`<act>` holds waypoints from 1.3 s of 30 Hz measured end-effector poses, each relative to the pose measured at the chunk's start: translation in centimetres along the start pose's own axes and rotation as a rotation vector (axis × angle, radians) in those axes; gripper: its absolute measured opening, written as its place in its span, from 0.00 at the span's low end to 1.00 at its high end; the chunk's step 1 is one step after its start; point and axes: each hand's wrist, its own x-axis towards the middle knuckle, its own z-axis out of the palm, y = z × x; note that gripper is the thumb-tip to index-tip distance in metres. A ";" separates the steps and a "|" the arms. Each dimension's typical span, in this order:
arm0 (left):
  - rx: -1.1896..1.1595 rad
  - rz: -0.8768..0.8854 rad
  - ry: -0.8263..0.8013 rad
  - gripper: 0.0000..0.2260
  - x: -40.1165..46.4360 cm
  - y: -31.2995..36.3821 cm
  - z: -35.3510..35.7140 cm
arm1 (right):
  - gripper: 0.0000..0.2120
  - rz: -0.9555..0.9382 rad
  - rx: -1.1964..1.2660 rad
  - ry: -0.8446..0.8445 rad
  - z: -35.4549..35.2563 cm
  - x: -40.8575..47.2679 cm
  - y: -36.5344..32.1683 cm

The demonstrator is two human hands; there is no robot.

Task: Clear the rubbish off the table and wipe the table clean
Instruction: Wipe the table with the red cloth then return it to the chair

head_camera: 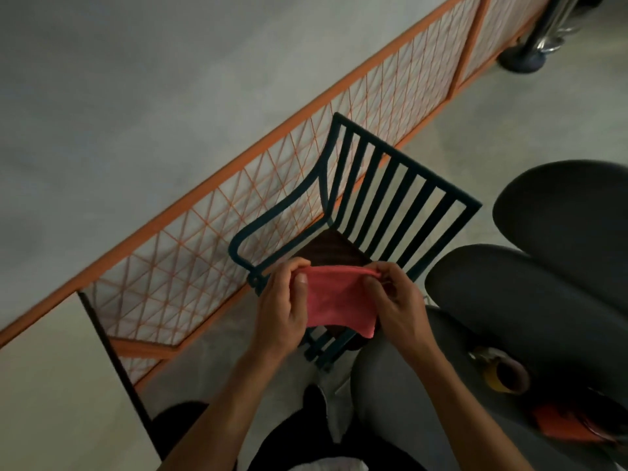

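A pink cloth [336, 299] hangs spread between both hands, above a dark green metal chair [390, 195]. My left hand [283, 307] pinches its upper left corner, thumb on the front of the fabric. My right hand [396, 300] pinches the upper right corner with curled fingers. The lower edge of the cloth droops to a point at the right. A pale table [51, 385] with a dark edge fills the lower left corner; only part of its top shows.
An orange mesh fence [238, 198] runs diagonally behind the chair. A grey bin bag [543, 300] bulges at the right, with a cup [506, 372] and orange rubbish [571, 423] inside. A metal post base [523, 59] stands top right.
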 end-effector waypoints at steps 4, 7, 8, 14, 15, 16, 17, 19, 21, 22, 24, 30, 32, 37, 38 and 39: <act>-0.028 0.063 0.112 0.12 0.3 2.0 -1.2 | 0.06 -0.049 0.020 -0.012 0.2 -0.5 -2.7; -0.055 0.113 0.156 0.11 0.9 2.8 -1.9 | 0.06 -0.081 0.034 0.012 0.6 -0.7 -4.3; -0.072 0.131 0.181 0.10 1.0 3.0 -2.2 | 0.06 -0.091 0.029 0.018 0.7 -0.7 -4.9; -0.153 0.180 0.264 0.08 0.8 4.3 -3.6 | 0.05 -0.179 0.015 0.019 2.0 -0.7 -7.7; -0.143 0.187 0.284 0.08 0.9 4.4 -4.0 | 0.05 -0.196 0.007 0.015 2.1 -0.7 -8.2; -0.130 0.190 0.297 0.08 0.8 4.7 -4.3 | 0.05 -0.211 -0.006 0.009 2.0 -1.0 -8.7; -0.114 0.179 0.305 0.08 1.0 4.9 -4.7 | 0.06 -0.222 -0.016 0.005 2.1 -0.9 -9.1; -0.086 0.164 0.315 0.07 0.7 6.2 -5.5 | 0.06 -0.264 -0.024 0.004 1.8 -1.6 -10.0; -0.047 0.159 0.337 0.07 0.1 7.4 -6.3 | 0.06 -0.303 -0.026 -0.012 1.5 -2.1 -10.8; -0.022 0.160 0.353 0.07 -0.3 7.9 -6.7 | 0.06 -0.316 -0.035 -0.024 1.4 -2.3 -11.2; 0.042 0.170 0.402 0.08 -1.3 8.6 -7.3 | 0.07 -0.340 -0.052 -0.058 1.3 -2.8 -11.8; 0.130 0.121 0.519 0.12 -7.7 11.8 -8.0 | 0.08 -0.440 -0.044 -0.198 -0.2 -6.9 -12.7; 0.145 0.081 0.563 0.12 -10.1 12.9 -8.0 | 0.08 -0.468 -0.011 -0.250 -0.5 -8.6 -12.8; 0.186 -0.047 0.696 0.13 -16.4 14.9 -9.3 | 0.07 -0.491 0.049 -0.408 0.8 -12.7 -13.1; 0.193 -0.060 0.712 0.13 -17.6 15.1 -9.9 | 0.07 -0.497 0.051 -0.433 1.4 -13.4 -13.2; 0.183 -0.072 0.719 0.13 -18.3 15.2 -10.2 | 0.07 -0.499 0.054 -0.448 1.8 -13.8 -13.4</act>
